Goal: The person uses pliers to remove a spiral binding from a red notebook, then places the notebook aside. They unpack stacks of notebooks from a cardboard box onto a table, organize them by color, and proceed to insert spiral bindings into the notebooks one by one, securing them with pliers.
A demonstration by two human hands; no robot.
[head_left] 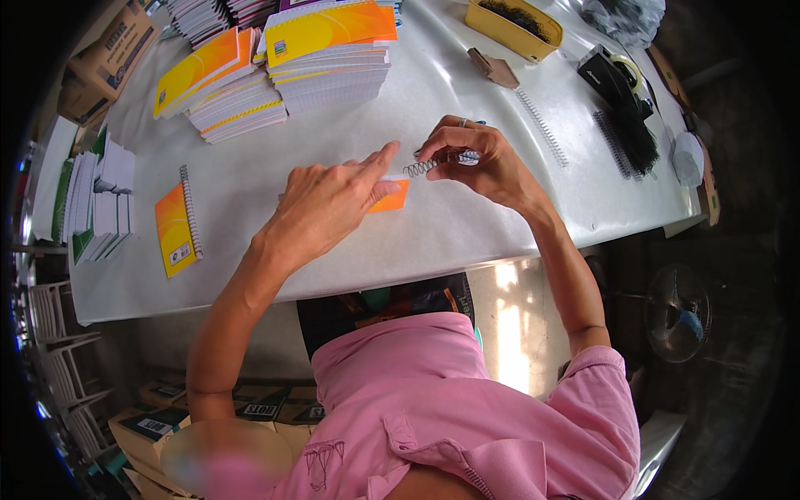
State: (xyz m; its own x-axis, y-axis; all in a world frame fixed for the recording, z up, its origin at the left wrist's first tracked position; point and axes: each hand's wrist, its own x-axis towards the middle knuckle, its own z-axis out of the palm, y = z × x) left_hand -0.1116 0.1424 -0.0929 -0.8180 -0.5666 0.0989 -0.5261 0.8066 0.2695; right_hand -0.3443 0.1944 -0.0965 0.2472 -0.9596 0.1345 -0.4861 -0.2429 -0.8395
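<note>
My left hand lies flat with its fingers stretched out over a small notebook, pressing it to the table. Only an orange corner and a strip of its pale edge show from under the hand. At the notebook's right end sticks out a thin wire spiral. My right hand pinches this spiral between thumb and fingers, just right of the notebook. Something small and bluish shows inside the right hand, too hidden to name. Left of my left hand lies a yellow-orange spiral notebook, its coil along the right side.
Stacks of yellow-orange booklets stand at the back left, green-edged notebooks at the left edge. Behind my right hand are a yellow tub of dark coils, a loose spiral, black coils and a tape dispenser.
</note>
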